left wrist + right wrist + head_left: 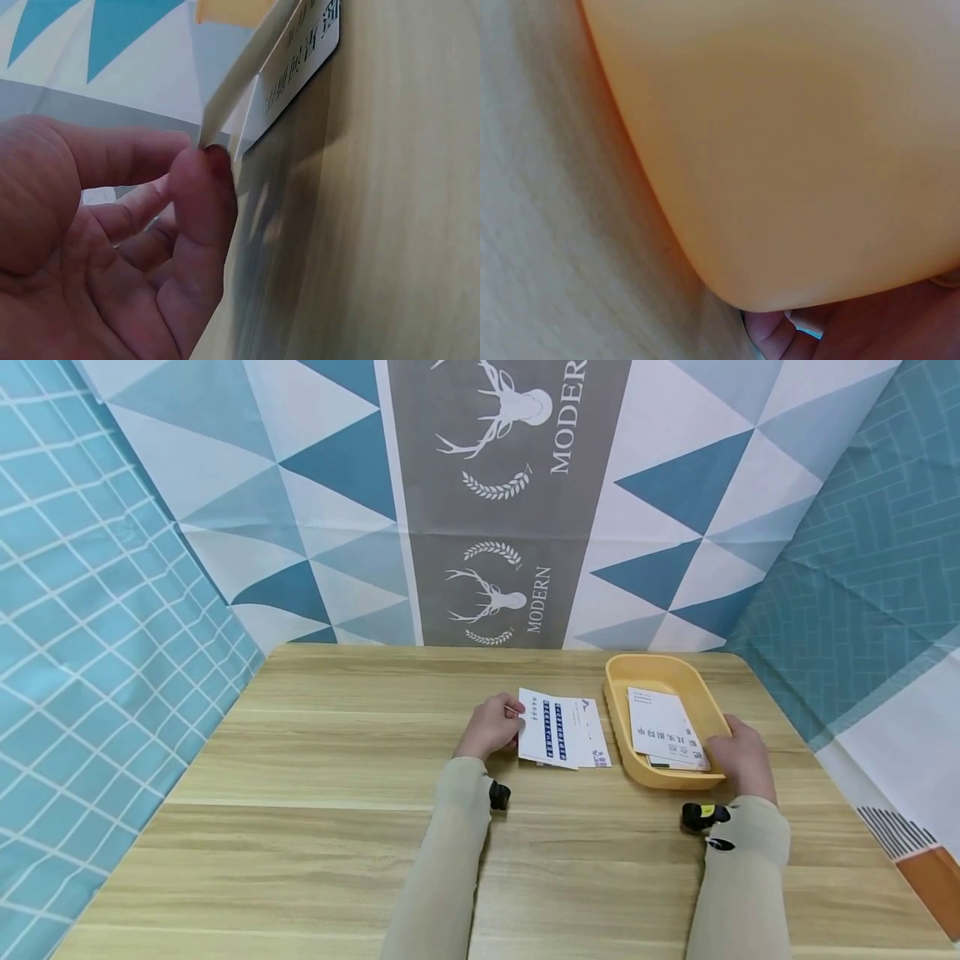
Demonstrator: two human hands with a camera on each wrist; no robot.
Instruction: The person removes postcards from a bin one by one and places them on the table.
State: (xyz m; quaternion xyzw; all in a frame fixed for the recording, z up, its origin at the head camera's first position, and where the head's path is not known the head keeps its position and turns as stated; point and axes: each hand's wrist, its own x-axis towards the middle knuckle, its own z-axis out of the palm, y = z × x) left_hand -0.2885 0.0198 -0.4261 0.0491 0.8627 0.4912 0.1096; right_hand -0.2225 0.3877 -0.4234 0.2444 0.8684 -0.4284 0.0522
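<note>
So, left grip (486, 727): thumb and fingers pinching the left edge of the top card; we see that edge raised in the left wrist view.
Top card (546, 727): white with dark blue printed strips, left of the box, tilted above the bench (337, 760).
Second card (592, 739): white with small print, partly covered by the top one, sticking out to its right, just beside the box. We can't tell whether it's lying on the bench or also pinched.
Right grip (742, 756): holding the box by its right side, near the front corner; we see fingers at its edge in the right wrist view.
Box (667, 779): yellow-orange, rounded corners, standing toward the bench's right side.
Cards inside (663, 727): several, overlapping, toward the front end; we see black print on the uppermost.
Sleeves (442, 860): pale, a black device at each wrist.
Backdrop (491, 502): blue and white triangles, grey centre strip with deer heads and "MODERN".
</note>
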